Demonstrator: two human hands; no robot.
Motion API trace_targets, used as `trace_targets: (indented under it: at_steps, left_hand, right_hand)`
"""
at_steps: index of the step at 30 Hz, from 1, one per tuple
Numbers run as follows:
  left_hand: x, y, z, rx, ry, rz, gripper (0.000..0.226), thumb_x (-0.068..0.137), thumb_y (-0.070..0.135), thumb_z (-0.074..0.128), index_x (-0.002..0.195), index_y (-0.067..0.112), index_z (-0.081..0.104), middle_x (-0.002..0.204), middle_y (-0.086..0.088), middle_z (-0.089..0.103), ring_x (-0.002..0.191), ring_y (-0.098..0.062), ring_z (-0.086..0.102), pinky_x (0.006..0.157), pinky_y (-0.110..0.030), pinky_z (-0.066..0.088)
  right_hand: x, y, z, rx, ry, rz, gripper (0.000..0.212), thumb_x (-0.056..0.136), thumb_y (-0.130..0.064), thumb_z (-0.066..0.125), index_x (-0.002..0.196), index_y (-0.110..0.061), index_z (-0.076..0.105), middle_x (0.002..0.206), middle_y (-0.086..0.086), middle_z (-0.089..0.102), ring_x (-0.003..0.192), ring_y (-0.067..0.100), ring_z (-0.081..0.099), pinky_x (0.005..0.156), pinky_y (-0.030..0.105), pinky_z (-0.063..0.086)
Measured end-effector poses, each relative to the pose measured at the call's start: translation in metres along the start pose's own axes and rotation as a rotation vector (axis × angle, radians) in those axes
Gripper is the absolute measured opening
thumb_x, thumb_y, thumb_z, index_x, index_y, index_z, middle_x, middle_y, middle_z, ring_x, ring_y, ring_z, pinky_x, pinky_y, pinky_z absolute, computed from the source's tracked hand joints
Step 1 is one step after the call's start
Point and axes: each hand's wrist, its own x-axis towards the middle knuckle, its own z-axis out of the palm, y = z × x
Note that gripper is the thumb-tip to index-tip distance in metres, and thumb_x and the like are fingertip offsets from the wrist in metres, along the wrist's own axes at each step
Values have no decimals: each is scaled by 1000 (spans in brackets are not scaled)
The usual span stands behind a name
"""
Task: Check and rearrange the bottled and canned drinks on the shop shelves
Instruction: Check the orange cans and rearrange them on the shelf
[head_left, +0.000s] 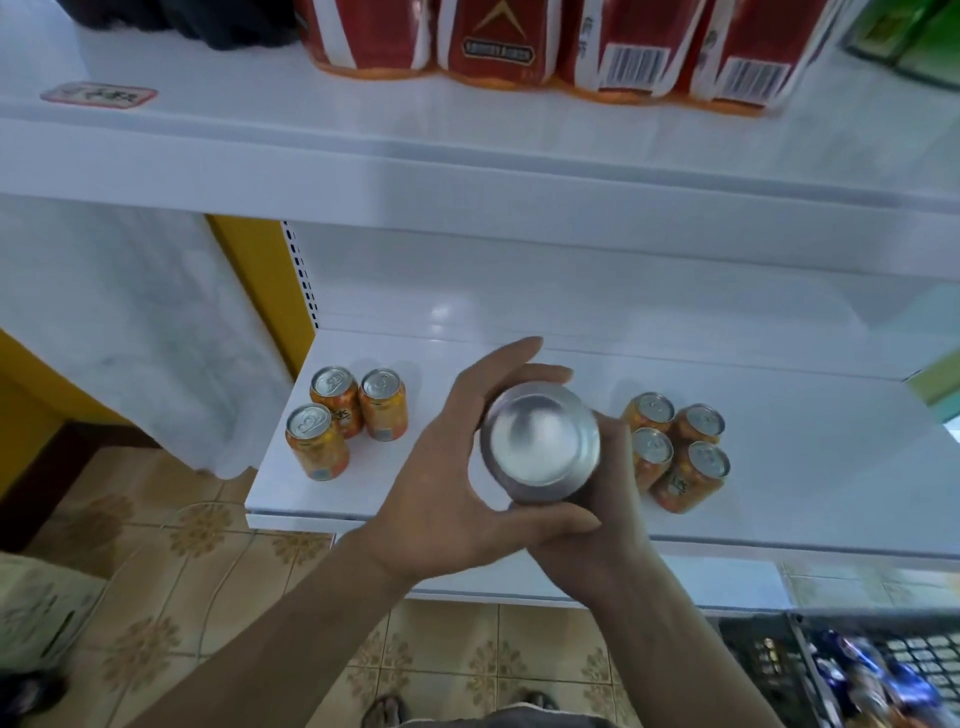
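Both hands together, clamped on one smooth silver aluminium can (540, 441), concave base turned up. Left hand (436, 478) wraps its side, right hand (608, 519) grips from under. Can is held above the front of the glossy white lower shelf (831, 457), between three orange printed cans (337, 410) and four more orange cans (691, 478). Risk: the slick round metal could slip, topple the upright cans just below, or dent on the hard tiled floor (171, 597).
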Motion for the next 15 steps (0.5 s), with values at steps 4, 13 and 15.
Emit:
trace_targets:
  at_steps: [4,13,15]
  left_hand:
    - [1,-3,1,-62,-46,-19,92,68,17,88,145,24,37,141,4,56,134,-23,51,110,-38,42]
    - [6,-5,3,-2,-17,-13,87,71,19,89,143,25,40,141,5,55,133,-22,51,109,-38,44]
    - [6,-6,1,1,5,-11,81,76,20,83,142,25,38,139,9,54,131,-20,52,103,-39,50]
  right_hand:
    - [5,6,-3,36,-42,86,37,95,-43,44,80,-15,64,78,4,47,65,13,25,40,21,23]
    - [8,-9,-13,-101,3,12,35,89,-47,47,86,-15,60,80,8,37,66,19,19,46,23,27]
    - [8,-14,-17,-235,-11,-90,50,93,-51,44,101,-7,68,88,14,49,72,25,41,61,31,32]
